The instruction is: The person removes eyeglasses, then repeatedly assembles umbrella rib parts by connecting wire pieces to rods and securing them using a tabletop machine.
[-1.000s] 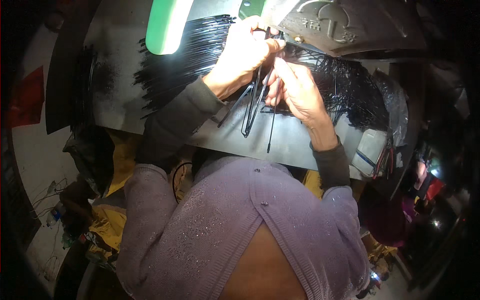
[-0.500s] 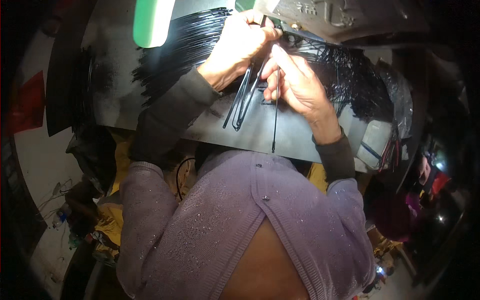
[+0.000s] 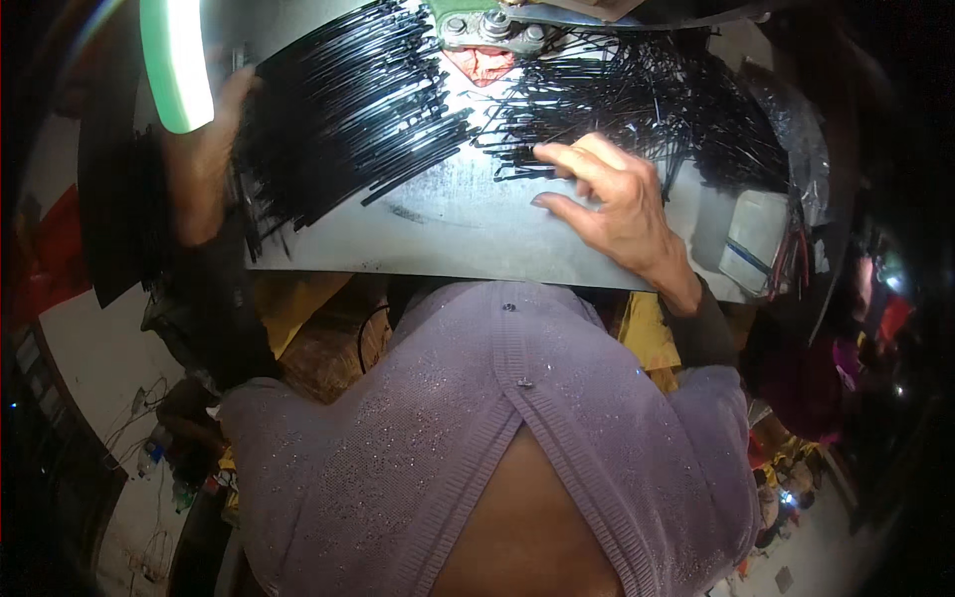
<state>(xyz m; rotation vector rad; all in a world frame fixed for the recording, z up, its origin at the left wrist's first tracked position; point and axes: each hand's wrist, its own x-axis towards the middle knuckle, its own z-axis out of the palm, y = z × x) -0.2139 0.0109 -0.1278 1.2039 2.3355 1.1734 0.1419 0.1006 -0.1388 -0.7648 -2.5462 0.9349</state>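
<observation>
Over the grey metal table my right hand [image 3: 622, 204] is open, thumb and index finger apart with nothing between them. It hovers by the near edge of a tangled pile of thin black rods [image 3: 637, 99]. Far to the left, my left hand [image 3: 204, 164] is smeared by motion and partly covered by the bright lamp, so its fingers do not show clearly. It is beside the left end of a second bunch of thin black rods [image 3: 343, 119], which lie roughly parallel. Some dark rods [image 3: 244, 189] run close to that hand; whether it holds them is unclear.
A green bolted machine part [image 3: 487, 28] stands at the table's far edge, a reddish cloth piece [image 3: 482, 66] under it. The glowing green-cased lamp [image 3: 177, 65] hangs at upper left. A pale box [image 3: 753, 239] and clear plastic wrap [image 3: 796, 129] are at the right.
Both hands have left the machine. My left hand swung far left, and my right moved right and nearer and opened. The few rods between them are gone from there. The view has shifted.
</observation>
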